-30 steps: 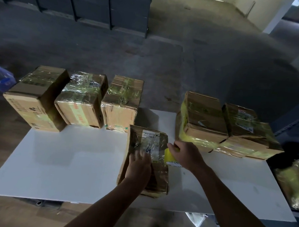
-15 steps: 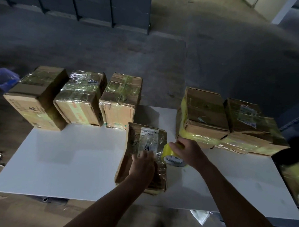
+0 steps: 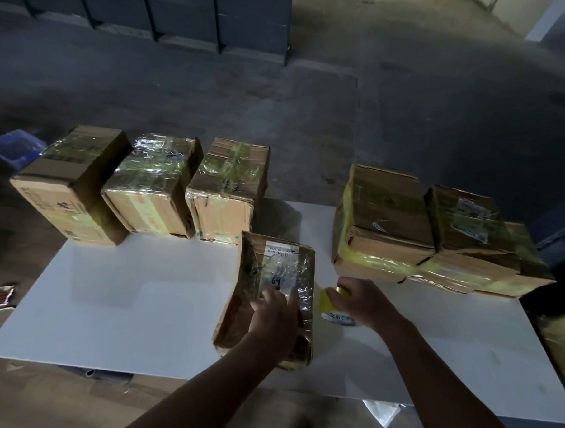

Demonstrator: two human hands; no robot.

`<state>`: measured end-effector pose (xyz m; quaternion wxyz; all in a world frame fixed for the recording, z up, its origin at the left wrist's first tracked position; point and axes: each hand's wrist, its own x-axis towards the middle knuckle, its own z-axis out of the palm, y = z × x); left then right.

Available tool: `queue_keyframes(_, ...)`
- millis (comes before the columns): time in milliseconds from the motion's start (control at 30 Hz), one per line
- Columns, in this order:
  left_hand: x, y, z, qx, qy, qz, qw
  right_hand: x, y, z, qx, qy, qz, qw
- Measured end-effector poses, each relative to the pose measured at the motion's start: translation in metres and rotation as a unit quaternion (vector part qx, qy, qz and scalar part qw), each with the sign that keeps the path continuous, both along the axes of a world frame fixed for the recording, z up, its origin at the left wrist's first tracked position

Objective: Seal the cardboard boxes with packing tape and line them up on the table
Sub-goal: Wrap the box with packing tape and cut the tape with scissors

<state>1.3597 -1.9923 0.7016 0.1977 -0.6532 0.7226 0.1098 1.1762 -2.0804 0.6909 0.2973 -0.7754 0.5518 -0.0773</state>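
Among six cardboard boxes (image 3: 146,188), left hand (image 3: 275,317) presses the nearest box (image 3: 279,265), right hand (image 3: 364,301) grips one tape roll (image 3: 335,313).

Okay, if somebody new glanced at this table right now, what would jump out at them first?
The two hands at mid-table: the left hand presses on the box marked 69 while the right hand grips a yellow tape roll just beside it. Behind, three taped boxes line the far left edge of the white table, and two more boxes sit at far right.
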Motion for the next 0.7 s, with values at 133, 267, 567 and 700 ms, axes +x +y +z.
queue_keyframes(133,-0.025,-0.007,0.005,0.044,0.060,0.095,0.993,0.006,0.004,-0.013,0.013,0.041,-0.004,0.999)
queue_keyframes(267,-0.040,-0.002,-0.005,0.063,0.075,0.147,0.984,0.002,0.008,-0.013,-0.021,0.031,0.007,0.999)
queue_keyframes(567,-0.044,0.003,-0.009,0.053,0.097,0.184,0.977,-0.002,0.009,-0.015,-0.022,0.086,0.033,0.996)
queue_keyframes(700,-0.040,0.007,-0.008,0.029,0.089,0.156,0.983,0.012,0.018,-0.021,0.017,0.050,0.035,0.998)
